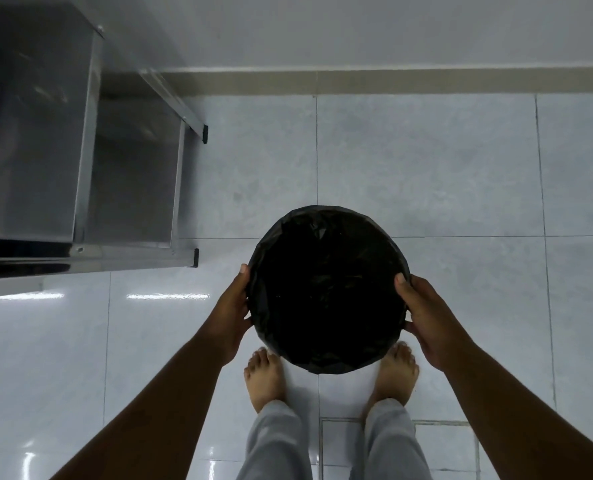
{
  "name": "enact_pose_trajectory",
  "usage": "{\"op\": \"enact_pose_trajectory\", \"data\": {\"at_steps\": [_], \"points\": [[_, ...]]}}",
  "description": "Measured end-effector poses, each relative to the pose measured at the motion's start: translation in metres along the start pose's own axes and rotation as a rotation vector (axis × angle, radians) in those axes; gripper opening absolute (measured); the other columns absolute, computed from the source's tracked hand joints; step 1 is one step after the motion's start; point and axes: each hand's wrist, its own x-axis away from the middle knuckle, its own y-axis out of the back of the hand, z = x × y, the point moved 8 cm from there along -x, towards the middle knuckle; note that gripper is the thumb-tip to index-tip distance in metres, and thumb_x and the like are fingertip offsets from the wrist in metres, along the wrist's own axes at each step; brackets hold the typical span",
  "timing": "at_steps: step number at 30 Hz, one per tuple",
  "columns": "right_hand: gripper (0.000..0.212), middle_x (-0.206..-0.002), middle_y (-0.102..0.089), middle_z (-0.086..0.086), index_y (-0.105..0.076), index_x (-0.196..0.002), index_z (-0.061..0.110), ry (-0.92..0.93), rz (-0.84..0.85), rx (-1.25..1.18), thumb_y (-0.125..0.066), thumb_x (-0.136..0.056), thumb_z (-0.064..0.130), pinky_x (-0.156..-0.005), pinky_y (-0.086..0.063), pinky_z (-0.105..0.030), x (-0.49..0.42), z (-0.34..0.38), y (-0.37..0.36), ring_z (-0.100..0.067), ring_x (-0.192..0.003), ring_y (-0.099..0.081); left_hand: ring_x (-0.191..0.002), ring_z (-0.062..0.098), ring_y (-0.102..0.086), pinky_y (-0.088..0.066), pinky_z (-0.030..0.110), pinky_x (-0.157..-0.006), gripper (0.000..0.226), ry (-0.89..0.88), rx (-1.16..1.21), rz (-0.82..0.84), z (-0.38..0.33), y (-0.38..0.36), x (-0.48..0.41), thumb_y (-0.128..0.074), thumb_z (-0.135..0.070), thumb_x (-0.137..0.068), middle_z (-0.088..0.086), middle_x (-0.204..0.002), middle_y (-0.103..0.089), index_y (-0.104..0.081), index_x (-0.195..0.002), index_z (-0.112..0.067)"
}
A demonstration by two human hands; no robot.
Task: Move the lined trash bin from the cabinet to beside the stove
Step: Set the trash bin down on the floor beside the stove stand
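The round trash bin (328, 289), lined with a black plastic bag folded over its rim, is seen from straight above in the middle of the head view. My left hand (231, 315) grips its left rim and my right hand (426, 320) grips its right rim. Both thumbs rest on the bag at the top edge. The bin is over the pale tiled floor, just ahead of my bare feet; whether it touches the floor I cannot tell. Its inside is dark and nothing shows in it.
A stainless steel stand (90, 147) with a lower shelf and black-capped legs fills the left side, against the white wall. A beige skirting strip (392, 81) runs along the wall's foot. A floor drain frame (336, 441) lies between my legs.
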Motion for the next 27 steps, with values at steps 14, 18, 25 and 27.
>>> {"op": "enact_pose_trajectory", "data": {"at_steps": [14,18,25,27], "points": [[0.062,-0.144,-0.052,-0.003,-0.058,-0.123,0.033,-0.158,-0.158,-0.282,-0.053,-0.073,0.069,-0.105,-0.044,-0.051,0.026,-0.054,0.007,-0.028,-0.128,-0.051,-0.147,0.023,-0.026,-0.018,0.046,-0.119,0.085,0.076,0.321,-0.226,0.042,0.012,0.025,-0.028,-0.075,-0.085,0.000,-0.162,-0.024,-0.020,-0.154,-0.025],[0.075,-0.143,-0.054,-0.004,-0.051,-0.139,0.024,-0.291,-0.106,-0.412,-0.051,-0.079,0.069,-0.099,-0.048,-0.050,0.043,-0.089,-0.011,-0.028,-0.128,-0.052,-0.145,0.030,-0.029,-0.018,0.050,-0.119,0.091,0.243,0.541,-0.215,0.088,-0.013,0.044,-0.028,-0.078,-0.083,0.010,-0.159,-0.029,-0.021,-0.154,-0.023],[0.071,-0.134,-0.062,-0.006,-0.053,-0.136,0.026,-0.241,-0.099,-0.530,-0.058,-0.078,0.067,-0.093,-0.053,-0.049,0.038,-0.069,-0.040,-0.029,-0.117,-0.063,-0.135,0.033,-0.044,-0.021,0.053,-0.118,0.090,0.218,0.703,-0.109,0.081,-0.052,0.037,-0.033,-0.082,-0.079,0.013,-0.141,-0.054,-0.045,-0.143,-0.020],[0.067,-0.138,-0.059,-0.005,-0.048,-0.141,0.027,-0.190,-0.082,-0.523,-0.053,-0.084,0.062,-0.097,-0.051,-0.048,0.026,-0.047,-0.042,-0.030,-0.122,-0.059,-0.136,0.033,-0.042,-0.020,0.052,-0.118,0.090,0.192,0.713,-0.104,0.061,-0.055,0.028,-0.034,-0.081,-0.079,0.014,-0.141,-0.054,-0.044,-0.144,-0.020]]}}
